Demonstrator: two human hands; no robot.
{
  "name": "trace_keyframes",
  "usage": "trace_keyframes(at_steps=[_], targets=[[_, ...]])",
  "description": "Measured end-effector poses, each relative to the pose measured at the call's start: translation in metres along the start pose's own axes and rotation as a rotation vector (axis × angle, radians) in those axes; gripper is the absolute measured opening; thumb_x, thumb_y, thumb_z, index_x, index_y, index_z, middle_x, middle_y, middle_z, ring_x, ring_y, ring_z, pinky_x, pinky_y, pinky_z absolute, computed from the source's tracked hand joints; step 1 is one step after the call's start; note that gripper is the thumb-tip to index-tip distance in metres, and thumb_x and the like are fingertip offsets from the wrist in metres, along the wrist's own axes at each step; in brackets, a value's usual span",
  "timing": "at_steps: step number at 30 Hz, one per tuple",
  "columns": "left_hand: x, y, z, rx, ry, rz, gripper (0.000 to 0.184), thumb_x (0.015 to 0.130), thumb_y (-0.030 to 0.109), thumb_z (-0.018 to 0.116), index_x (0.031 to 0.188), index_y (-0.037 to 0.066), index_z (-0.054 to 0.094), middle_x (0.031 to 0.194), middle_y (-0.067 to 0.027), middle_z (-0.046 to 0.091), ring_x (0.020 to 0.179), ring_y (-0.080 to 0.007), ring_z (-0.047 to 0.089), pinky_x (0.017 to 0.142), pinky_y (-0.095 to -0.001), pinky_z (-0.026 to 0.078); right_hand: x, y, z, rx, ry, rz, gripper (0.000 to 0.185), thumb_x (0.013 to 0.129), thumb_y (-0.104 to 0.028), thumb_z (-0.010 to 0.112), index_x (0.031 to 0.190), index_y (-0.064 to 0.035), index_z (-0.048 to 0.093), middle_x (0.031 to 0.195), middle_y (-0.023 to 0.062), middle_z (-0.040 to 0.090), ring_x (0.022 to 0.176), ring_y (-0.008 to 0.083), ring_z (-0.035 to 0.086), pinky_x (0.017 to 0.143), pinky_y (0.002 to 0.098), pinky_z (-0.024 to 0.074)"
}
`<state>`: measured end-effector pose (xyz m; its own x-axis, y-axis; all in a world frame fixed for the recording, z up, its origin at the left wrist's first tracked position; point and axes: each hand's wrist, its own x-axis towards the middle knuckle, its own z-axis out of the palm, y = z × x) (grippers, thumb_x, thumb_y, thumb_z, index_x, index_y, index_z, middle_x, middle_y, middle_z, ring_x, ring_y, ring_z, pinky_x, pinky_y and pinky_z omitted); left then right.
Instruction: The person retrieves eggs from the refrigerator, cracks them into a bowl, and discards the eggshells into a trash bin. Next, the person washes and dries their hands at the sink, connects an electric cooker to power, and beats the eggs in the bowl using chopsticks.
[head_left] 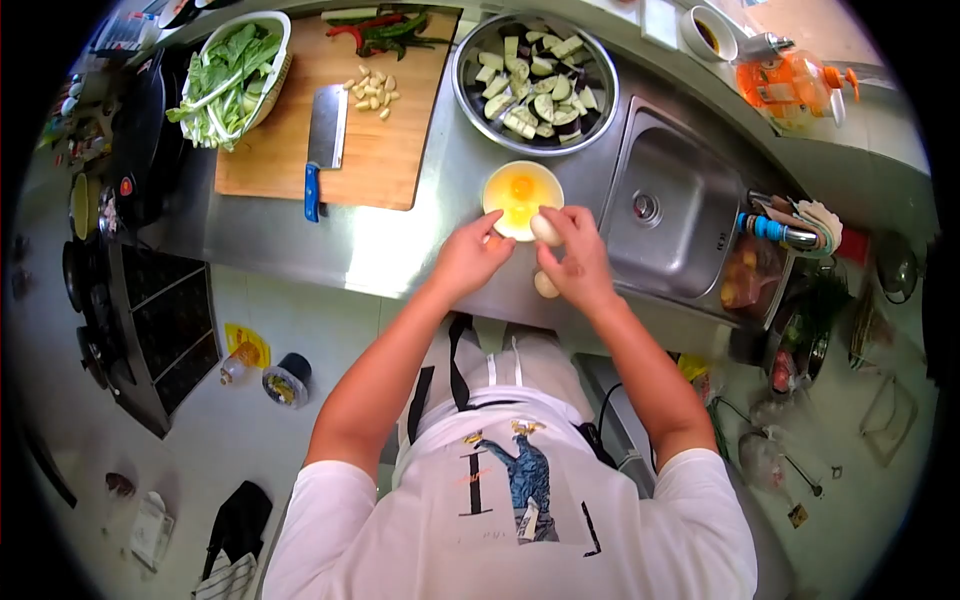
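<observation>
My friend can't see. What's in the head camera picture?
The left hand and right hand are at a small bowl of raw egg, the right holding an egg or shell. Nearby, a cleaver lies on a cutting board.

The right grip (578, 258) partly hides the egg (544, 230) it holds.

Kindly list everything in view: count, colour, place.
Counter: 1, silver, across centre
Board: 1, brown, on counter
Cleaver: 1, blue-handled, on board
Garlic cloves: many, cream, on board
Peppers: several, red/green, on board
Basket of greens: 1, white, board's left
Sink: 1, silver, right
Eggplant bowl: 1, silver, beside sink
Egg bowl: 1, white, on counter
Eggs/shells: 2+, pale, at right hand
Bottle: 1, orange, behind sink
Floor items: several, mixed, both sides
Left hand, right hand: 2, bare, by egg bowl
</observation>
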<state>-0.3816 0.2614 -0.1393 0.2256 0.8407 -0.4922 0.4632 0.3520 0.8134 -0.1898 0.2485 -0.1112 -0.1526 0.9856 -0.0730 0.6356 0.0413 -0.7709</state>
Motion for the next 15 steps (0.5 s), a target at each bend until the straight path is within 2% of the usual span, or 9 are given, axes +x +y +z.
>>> trace_keyframes(at_steps=[3,5,6,7,8,12,15], targets=[[0.003,-0.001,-0.002,-0.011,-0.054,-0.047,0.047,0.084,0.024,0.066,0.124,0.002,0.057,0.094,-0.0101,0.067,0.085,-0.0157,0.063,0.078,-0.0279,0.049,0.008,-0.005,-0.003,0.026,0.082,-0.072,0.044,0.077,-0.009,0.068,0.119,-0.0056,0.056,0.103,0.0129,0.057,0.086,0.0271,0.061,0.075,0.0342,0.0495],[0.001,0.003,-0.005,0.038,-0.03,-0.026,0.045,0.083,0.023,0.065,0.123,0.004,0.058,0.093,-0.0097,0.067,0.085,-0.0168,0.064,0.077,-0.028,0.049,0.01,0.001,0.006,0.631,0.004,0.418,0.042,0.083,-0.012,0.065,0.122,-0.0026,0.053,0.103,0.0094,0.062,0.084,0.0188,0.063,0.074,0.0303,0.0496],[-0.001,0.008,-0.008,0.09,-0.007,-0.012,0.043,0.083,0.022,0.065,0.122,0.006,0.059,0.092,-0.0092,0.067,0.084,-0.0178,0.064,0.077,-0.0281,0.049,0.014,0.001,0.003,0.631,0.003,0.418,0.042,0.083,-0.012,0.065,0.122,-0.0026,0.053,0.103,0.0094,0.062,0.084,0.0188,0.063,0.074,0.0303,0.0496],[-0.002,0.013,-0.011,0.09,-0.007,-0.013,0.043,0.083,0.022,0.065,0.122,0.006,0.059,0.092,-0.0092,0.067,0.084,-0.0178,0.064,0.077,-0.0281,0.049,0.019,0.001,-0.001,0.76,-0.06,0.509,0.038,0.086,-0.01,0.061,0.122,-0.0026,0.053,0.103,0.0084,0.062,0.085,0.0161,0.062,0.074,0.0279,0.0495],[-0.001,0.019,-0.014,0.111,0.019,0.089,0.041,0.081,0.021,0.065,0.12,0.009,0.06,0.093,-0.0086,0.066,0.084,-0.0203,0.064,0.076,-0.0293,0.05,0.024,0.002,-0.004,0.889,-0.125,0.598,0.033,0.089,-0.009,0.057,0.122,-0.0025,0.054,0.103,0.0074,0.063,0.087,0.0134,0.062,0.075,0.0254,0.0494],[0.011,0.042,-0.022,0.222,0.09,0.351,0.041,0.076,0.02,0.066,0.117,0.013,0.063,0.094,-0.0078,0.064,0.083,-0.0271,0.064,0.073,-0.0338,0.051,0.033,0.008,-0.003,1.0,-0.172,0.672,0.037,0.089,-0.014,0.059,0.123,-0.001,0.054,0.102,0.0075,0.063,0.083,0.0144,0.062,0.07,0.0259,0.0485],[0.019,0.049,-0.023,0.303,0.064,0.419,0.044,0.074,0.024,0.067,0.117,0.015,0.063,0.096,-0.0075,0.064,0.086,-0.0287,0.063,0.072,-0.0364,0.052,0.037,0.005,-0.006,1.045,-0.22,0.672,0.036,0.089,-0.015,0.059,0.121,-0.0006,0.055,0.102,0.0071,0.063,0.083,0.0138,0.062,0.071,0.0251,0.048]])
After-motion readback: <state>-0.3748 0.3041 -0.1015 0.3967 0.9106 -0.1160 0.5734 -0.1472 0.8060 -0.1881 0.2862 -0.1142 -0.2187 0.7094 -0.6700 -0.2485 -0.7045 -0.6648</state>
